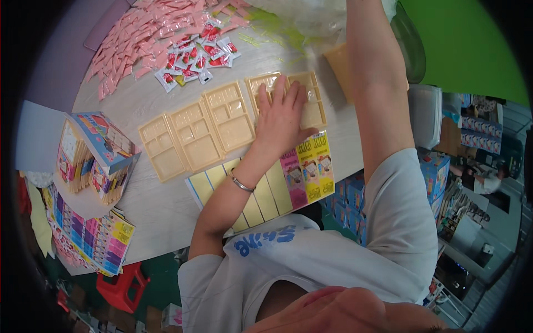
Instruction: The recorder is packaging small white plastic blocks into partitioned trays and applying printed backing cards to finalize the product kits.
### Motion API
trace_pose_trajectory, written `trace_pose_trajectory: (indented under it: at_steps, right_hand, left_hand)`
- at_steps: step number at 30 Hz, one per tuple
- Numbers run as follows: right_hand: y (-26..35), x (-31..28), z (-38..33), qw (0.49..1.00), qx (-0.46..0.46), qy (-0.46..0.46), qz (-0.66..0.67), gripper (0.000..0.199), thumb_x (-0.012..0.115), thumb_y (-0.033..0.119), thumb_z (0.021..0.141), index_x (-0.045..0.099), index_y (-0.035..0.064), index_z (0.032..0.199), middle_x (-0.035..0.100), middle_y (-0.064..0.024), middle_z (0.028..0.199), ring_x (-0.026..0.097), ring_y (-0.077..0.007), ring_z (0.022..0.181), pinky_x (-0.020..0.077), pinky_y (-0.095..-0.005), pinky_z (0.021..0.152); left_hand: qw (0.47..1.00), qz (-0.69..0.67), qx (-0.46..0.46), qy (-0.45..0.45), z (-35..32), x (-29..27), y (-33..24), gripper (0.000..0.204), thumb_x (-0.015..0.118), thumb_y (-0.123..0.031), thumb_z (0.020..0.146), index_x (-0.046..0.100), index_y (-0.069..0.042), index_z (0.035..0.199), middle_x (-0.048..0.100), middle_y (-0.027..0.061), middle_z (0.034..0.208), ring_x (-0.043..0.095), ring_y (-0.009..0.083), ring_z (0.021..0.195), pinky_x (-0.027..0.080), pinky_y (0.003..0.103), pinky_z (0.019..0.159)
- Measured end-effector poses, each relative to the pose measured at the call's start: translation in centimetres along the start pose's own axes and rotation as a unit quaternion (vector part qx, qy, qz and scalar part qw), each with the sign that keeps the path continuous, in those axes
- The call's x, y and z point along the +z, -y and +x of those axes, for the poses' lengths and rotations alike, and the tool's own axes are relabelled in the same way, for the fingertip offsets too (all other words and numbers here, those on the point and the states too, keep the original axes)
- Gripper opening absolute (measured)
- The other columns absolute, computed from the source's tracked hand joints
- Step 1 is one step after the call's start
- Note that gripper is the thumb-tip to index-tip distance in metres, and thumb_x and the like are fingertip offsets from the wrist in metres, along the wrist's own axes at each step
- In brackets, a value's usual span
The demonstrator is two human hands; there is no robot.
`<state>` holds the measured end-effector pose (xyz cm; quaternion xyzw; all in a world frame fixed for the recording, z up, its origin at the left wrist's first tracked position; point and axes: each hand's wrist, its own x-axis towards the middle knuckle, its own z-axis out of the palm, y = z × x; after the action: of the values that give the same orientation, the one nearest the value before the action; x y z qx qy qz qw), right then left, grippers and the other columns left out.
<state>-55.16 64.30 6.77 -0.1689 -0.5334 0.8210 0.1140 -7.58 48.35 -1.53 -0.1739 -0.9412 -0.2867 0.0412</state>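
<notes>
A person leans over a pale round surface (pixel 166 208), seen from above their head. At nine o'clock, near the surface's edge, stands a stack of colourful cartons (pixel 94 158), and below it at about eight o'clock lies a fan of bright printed sheets (pixel 91 238). Toward eleven o'clock a heap of pink packets (pixel 141 33) spreads across the far side, with a smaller cluster of red and white sachets (pixel 197 58) just beside it.

Across the middle runs a row of cream plastic trays (pixel 194 133), each split into compartments and lying side by side, rising toward one o'clock. The left hand (pixel 283 116) lies flat and unclenched, fingers spread, palm pressed down on the rightmost tray (pixel 313 105), grasping nothing. A thin bracelet (pixel 241 183) circles that wrist.

At six o'clock from the trays, close to the person's chest, lie yellow card strips (pixel 266 197), and just right of them pink and yellow printed cards (pixel 311 169).

The right arm (pixel 377 83) stretches up toward twelve o'clock, where clear plastic bagging (pixel 311 16) sits; the right hand is past the upper edge, so whether it is clenched or loose cannot be told.
</notes>
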Motion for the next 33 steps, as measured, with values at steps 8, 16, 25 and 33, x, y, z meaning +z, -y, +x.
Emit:
trace_pose_trajectory:
  at_steps: [8, 16, 25, 33]
  right_hand:
    - [-6.3, -11.3, -29.6, 0.952, 0.137, 0.266, 0.056, 0.024, 0.066, 0.033, 0.1, 0.06, 0.0098, 0.103, 0.061, -0.0032, 0.08, 0.057, -0.0118, 0.063, 0.0475, -0.0264, 0.051]
    - [-8.6, -20.1, -39.0, 0.958, -0.066, 0.217, -0.175, 0.014, 0.075, 0.013, 0.092, 0.067, 0.0027, 0.097, 0.067, -0.0006, 0.079, 0.064, -0.0065, 0.074, 0.0504, -0.0217, 0.061]
    - [-8.6, -21.8, -38.2, 0.948, -0.077, 0.291, -0.101, 0.009, 0.07, 0.007, 0.092, 0.067, 0.0014, 0.098, 0.067, -0.0007, 0.087, 0.064, -0.0073, 0.079, 0.0514, -0.0211, 0.072]
    - [-9.2, -21.9, -37.6, 0.963, -0.07, 0.248, -0.076, 0.008, 0.062, 0.006, 0.096, 0.065, 0.0022, 0.102, 0.061, -0.0001, 0.076, 0.054, -0.0063, 0.067, 0.0423, -0.0213, 0.061]
  left_hand:
    - [0.999, 0.033, -0.01, -0.021, -1.1, 0.6, 1.1, 0.1, 0.082, -0.059, 0.071, 0.049, 0.001, 0.144, 0.047, 0.0141, 0.149, 0.026, 0.0367, 0.15, 0.015, 0.063, 0.12]
    - [0.999, 0.05, -0.003, -0.013, -0.8, 1.2, 0.6, 0.096, 0.08, -0.062, 0.073, 0.051, -0.004, 0.143, 0.049, 0.0103, 0.15, 0.027, 0.0334, 0.151, 0.018, 0.063, 0.12]
    - [0.997, 0.076, 0.006, -0.031, -0.8, 1.5, 0.7, 0.097, 0.078, -0.065, 0.073, 0.049, -0.006, 0.145, 0.051, 0.0103, 0.148, 0.03, 0.0337, 0.15, 0.021, 0.062, 0.119]
    - [0.995, 0.084, 0.022, -0.057, -0.9, 1.5, 0.7, 0.096, 0.078, -0.065, 0.073, 0.05, -0.009, 0.145, 0.051, 0.0102, 0.148, 0.032, 0.0334, 0.148, 0.022, 0.062, 0.119]
